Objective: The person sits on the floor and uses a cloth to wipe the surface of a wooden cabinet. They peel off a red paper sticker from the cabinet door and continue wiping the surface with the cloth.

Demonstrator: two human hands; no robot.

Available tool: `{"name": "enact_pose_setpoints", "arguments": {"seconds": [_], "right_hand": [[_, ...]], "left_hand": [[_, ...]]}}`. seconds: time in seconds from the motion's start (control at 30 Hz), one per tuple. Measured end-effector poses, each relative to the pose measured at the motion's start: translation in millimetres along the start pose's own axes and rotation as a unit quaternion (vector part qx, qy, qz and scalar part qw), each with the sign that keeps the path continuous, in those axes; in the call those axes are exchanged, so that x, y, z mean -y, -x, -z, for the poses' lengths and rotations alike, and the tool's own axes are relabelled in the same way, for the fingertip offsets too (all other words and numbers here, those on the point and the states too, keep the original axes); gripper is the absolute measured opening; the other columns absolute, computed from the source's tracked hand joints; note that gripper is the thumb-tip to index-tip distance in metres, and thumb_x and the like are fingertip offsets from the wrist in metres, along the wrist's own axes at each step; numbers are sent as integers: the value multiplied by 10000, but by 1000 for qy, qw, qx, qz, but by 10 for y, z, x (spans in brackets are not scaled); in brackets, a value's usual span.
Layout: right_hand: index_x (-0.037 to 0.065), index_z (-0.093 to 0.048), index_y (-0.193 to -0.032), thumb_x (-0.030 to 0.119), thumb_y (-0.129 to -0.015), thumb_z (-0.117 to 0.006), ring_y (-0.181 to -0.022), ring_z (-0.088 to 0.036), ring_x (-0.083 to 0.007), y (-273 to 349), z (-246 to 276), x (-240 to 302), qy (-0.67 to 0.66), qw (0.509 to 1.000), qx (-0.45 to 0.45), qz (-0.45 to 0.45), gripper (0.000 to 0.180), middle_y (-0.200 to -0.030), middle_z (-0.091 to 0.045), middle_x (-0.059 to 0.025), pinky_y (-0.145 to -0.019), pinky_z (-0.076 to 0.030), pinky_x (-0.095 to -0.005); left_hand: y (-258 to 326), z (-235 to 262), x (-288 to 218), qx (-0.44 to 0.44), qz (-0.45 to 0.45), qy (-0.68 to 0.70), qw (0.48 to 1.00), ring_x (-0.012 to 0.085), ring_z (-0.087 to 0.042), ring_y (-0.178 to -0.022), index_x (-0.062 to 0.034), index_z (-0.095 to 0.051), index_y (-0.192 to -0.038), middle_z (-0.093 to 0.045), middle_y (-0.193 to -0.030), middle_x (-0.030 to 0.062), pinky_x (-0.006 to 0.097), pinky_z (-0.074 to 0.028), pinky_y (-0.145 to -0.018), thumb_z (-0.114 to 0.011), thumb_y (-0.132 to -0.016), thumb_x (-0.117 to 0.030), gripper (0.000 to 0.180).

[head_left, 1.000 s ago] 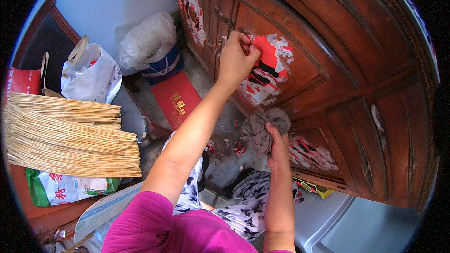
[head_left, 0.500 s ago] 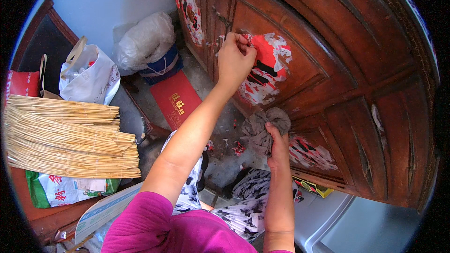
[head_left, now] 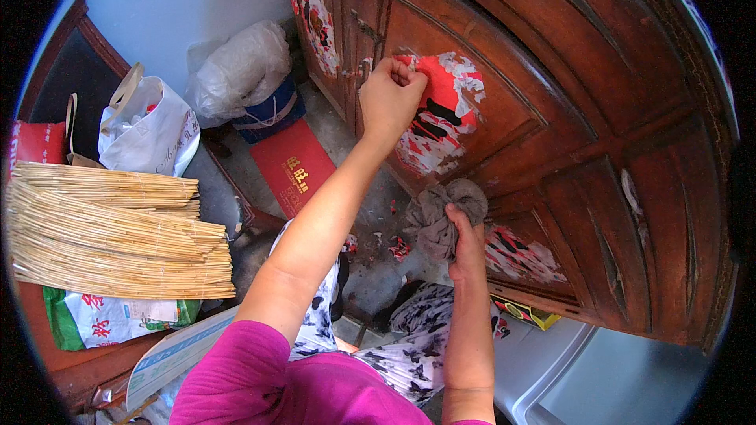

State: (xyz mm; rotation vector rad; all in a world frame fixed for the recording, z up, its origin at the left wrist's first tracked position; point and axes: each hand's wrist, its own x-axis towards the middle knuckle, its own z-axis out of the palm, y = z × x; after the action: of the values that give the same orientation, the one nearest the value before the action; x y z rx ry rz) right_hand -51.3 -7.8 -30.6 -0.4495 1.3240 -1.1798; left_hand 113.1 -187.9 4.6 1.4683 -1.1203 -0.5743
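Observation:
My left hand (head_left: 388,104) is raised to a brown wooden door (head_left: 504,130), its fingers pinched at the upper left edge of a torn red paper (head_left: 446,85) stuck there. Black marks and ragged white backing show across the lower part of this paper. What exactly lies between the fingertips is mostly hidden. Lower down, my right hand (head_left: 466,245) grips a crumpled grey-brown cloth (head_left: 442,212) in front of the door. Close to the cloth, another scraped paper remnant (head_left: 521,258) clings to a lower panel; a third remnant (head_left: 318,20) is on the far left panel.
Paper scraps (head_left: 399,249) and a red flat bag (head_left: 293,165) lie on the floor. At left are bundled thin sticks (head_left: 118,236), a white bag (head_left: 150,130) and a dark-backed chair (head_left: 83,55). A plastic-wrapped bundle (head_left: 244,71) stands by the wall; a grey plastic bin (head_left: 535,362) is at lower right.
My left hand has shifted very slightly left and down at the paper's edge, fingers still pinched. The right hand keeps the cloth in the same place.

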Motion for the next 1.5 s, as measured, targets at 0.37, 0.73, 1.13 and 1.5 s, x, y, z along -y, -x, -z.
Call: {"name": "enact_pose_setpoints", "arguments": {"seconds": [0.37,0.73,1.13,1.5], "right_hand": [[66,-540,-1414,198,-925,-754,-1186,-626,-243,-79,65,-19,-19,1000,21,12,550,-1314,-635,-80,-999,-514,-408],[37,-570,-1347,234,-862,-797,-1137,-660,-273,-164,40,120,-85,995,-50,1,571,-1291,-650,-101,-943,-556,-429],[54,-622,-1319,237,-891,-761,-1113,-665,-254,-156,51,148,-82,996,-17,35,485,-1251,-677,-76,-940,-544,-414],[28,-650,-1250,247,-872,-769,-1037,-693,-252,-201,100,148,-71,997,-16,41,453,-1213,-687,-106,-879,-572,-409]], "left_hand": [[57,-144,273,14,-7,173,985,107,-581,-759,-11,-632,-917,-635,-808,21,279,-482,-716,-664,-963,-170,169],[758,-139,1002,135,155,150,967,116,-537,-739,-28,-606,-854,-574,-757,-5,311,-466,-695,-660,-935,-204,201],[448,152,358,72,-129,102,984,205,-703,-810,-23,-678,-1074,-703,-970,102,319,-564,-727,-776,-895,-69,209],[136,51,133,-16,-165,-35,986,237,-712,-755,-47,-667,-976,-707,-859,96,366,-549,-698,-748,-871,-161,175]]}}
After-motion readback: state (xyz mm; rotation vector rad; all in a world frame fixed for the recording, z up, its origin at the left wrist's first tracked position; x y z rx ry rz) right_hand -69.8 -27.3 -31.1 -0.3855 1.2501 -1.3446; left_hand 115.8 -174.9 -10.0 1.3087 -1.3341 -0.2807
